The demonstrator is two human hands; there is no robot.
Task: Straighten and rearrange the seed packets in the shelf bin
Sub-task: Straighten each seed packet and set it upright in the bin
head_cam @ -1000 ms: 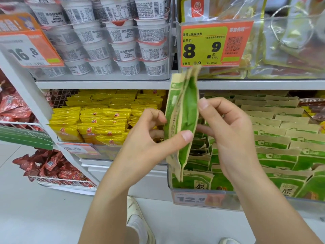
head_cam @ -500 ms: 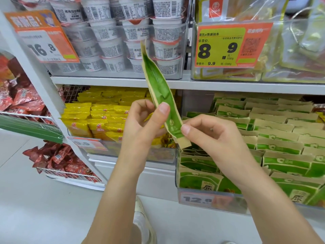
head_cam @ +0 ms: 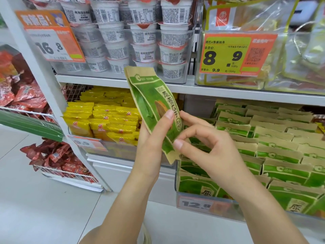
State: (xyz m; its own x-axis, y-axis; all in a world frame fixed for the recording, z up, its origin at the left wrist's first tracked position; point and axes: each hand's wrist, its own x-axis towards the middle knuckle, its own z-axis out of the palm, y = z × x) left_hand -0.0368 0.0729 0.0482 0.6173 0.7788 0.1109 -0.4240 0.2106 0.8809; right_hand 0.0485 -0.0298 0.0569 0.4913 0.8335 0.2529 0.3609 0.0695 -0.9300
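Packet (head_cam: 154,110) now face-on, both hands (head_cam: 207,148) pinching.

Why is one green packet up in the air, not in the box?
The green seed packet is out of the bin, tilted, held by the left hand while the right hand pinches its bottom corner. The packets in the bin lean unevenly. Nothing looks torn or spilled.
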